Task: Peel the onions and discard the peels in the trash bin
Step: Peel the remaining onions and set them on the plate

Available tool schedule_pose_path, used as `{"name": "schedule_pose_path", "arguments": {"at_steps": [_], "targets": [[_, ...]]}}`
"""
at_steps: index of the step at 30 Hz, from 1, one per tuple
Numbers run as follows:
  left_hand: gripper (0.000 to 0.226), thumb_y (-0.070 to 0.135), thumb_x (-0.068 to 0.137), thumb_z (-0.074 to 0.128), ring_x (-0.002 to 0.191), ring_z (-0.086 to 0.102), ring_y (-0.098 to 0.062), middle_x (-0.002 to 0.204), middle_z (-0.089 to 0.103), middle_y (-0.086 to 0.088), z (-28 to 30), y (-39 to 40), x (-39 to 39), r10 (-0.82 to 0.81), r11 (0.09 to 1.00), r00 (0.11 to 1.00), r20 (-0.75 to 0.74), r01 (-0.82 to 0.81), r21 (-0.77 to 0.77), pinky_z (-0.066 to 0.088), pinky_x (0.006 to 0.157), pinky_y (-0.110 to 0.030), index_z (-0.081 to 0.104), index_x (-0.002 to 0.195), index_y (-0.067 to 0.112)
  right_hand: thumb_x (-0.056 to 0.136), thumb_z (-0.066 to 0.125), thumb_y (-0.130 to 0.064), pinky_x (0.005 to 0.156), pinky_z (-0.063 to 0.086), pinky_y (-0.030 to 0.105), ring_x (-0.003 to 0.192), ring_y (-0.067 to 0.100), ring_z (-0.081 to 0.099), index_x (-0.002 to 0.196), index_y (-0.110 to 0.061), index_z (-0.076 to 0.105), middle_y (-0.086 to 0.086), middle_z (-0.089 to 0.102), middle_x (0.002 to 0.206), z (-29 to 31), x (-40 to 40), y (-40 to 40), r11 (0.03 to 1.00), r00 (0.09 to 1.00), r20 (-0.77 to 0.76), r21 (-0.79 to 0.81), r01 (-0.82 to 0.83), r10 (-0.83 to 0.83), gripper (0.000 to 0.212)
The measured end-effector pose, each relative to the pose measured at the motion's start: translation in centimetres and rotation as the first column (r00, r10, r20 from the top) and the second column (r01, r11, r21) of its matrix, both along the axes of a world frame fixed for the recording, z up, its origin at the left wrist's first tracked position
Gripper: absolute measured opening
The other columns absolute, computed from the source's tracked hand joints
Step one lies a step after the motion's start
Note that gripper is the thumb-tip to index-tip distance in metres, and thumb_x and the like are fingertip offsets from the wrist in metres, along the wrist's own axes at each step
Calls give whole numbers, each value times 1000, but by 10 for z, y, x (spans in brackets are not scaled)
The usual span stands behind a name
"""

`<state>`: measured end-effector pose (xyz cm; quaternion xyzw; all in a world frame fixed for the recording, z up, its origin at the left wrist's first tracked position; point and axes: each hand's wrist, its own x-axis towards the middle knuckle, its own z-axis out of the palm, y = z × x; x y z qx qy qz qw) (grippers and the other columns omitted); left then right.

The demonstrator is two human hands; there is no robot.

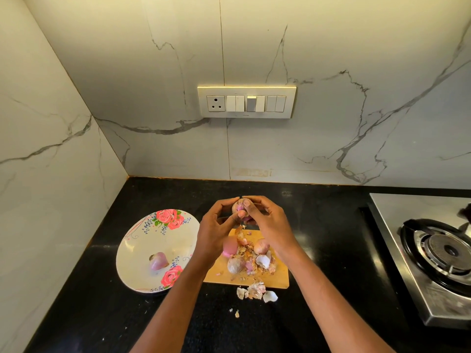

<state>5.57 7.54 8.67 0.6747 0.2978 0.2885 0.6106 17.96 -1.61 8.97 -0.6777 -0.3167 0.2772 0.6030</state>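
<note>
Both hands' fingers (246,203) around onion (239,207)

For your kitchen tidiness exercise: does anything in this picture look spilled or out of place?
Yes. Onion peels have fallen off the cutting board onto the black counter at its near edge, with small scraps nearer still. No trash bin is in view.

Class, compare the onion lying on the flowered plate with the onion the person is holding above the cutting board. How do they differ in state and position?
The onion on the plate looks fully peeled, smooth and pink; the held onion still shows dry skin. The plate onion lies alone on the flowered plate; the held onion is gripped by the left hand and right hand above the cutting board. Both are small pinkish onions.
</note>
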Motion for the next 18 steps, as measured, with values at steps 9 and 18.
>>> {"name": "schedule_pose_path", "arguments": {"at_steps": [9,18], "targets": [[40,30,88,71,113,65,-4,123,67,11,3,-5,-2,-56,997,998,-28,57,47,56,89,-19,61,125,36,101,55,-44,86,61,49,93,20,73,94,-21,73,2,74,92,0,7,-1,996,996,-40,-60,73,-76,31],[44,22,84,78,108,68,-1,120,69,11,3,0,-3,0,999,999,-41,2,43,56,90,-18,60,123,33,90,68,-46,101,55,44,110,17,70,118,-24,71,-1,75,112,10,11,-7,988,976,-163,-12,-152,148,36]]}}
